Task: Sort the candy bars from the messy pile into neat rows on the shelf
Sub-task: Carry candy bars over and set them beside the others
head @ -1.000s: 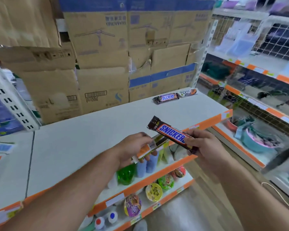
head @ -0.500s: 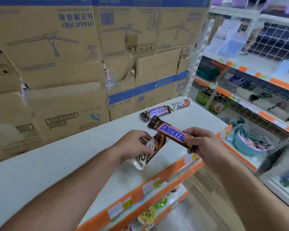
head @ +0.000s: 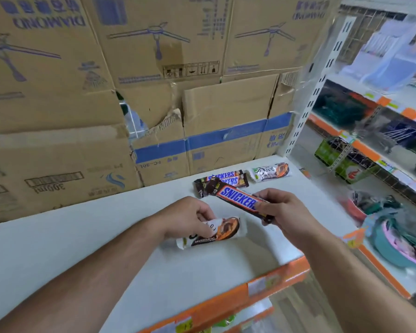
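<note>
Two bars in hand: my right grip pinches a Snickers bar for the Snickers row at the shelf's back-right corner, my left grip pinches a Dove bar bound beside the placed Dove.

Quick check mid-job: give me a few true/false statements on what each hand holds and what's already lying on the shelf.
1. The right hand holds a Snickers bar. True.
2. The left hand is empty. False: it holds a white Dove bar.
3. Snickers bars lie at the back of the shelf. True.
4. No Dove bar has been placed on the shelf yet. False: one Dove bar lies just right of those Snickers bars.
5. Cardboard boxes stand behind the shelf. True.
</note>
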A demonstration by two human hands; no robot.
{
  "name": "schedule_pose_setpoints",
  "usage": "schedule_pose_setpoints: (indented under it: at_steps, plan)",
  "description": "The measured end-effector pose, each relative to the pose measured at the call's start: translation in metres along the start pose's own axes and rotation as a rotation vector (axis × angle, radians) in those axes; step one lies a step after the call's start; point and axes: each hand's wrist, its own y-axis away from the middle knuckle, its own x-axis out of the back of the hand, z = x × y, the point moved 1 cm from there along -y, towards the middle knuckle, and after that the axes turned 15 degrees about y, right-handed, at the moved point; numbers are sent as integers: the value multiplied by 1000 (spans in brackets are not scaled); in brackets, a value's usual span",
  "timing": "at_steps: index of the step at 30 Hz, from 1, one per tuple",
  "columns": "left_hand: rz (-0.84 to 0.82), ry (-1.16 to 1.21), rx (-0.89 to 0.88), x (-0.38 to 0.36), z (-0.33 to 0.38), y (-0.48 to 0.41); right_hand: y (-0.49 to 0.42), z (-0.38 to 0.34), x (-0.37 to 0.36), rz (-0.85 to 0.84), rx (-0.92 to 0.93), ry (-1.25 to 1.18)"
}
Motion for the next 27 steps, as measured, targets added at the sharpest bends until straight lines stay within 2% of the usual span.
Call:
schedule_pose_setpoints:
  at_steps: [5,11,13,16,19,23,27]
  plan:
    - [61,-18,58,-16,15,-15,-54,9,28,-127,54,177]
    - [191,82,137,-37,21,-15,-93,19,21,-228,144,284]
    - [233,93,164,-43,21,-12,-100,17,16,-189,218,413]
    - [290,141,199,-49,20,-9,-102,9,14,-40,382,740]
    - [335,180,206,-54,22,-5,-102,4,8,77,504,930]
    - [388,247,211,-55,26,-1,-111,1,5,84,516,978]
    - [390,281,220,-54,24,2,-111,1,5,173,548,1003]
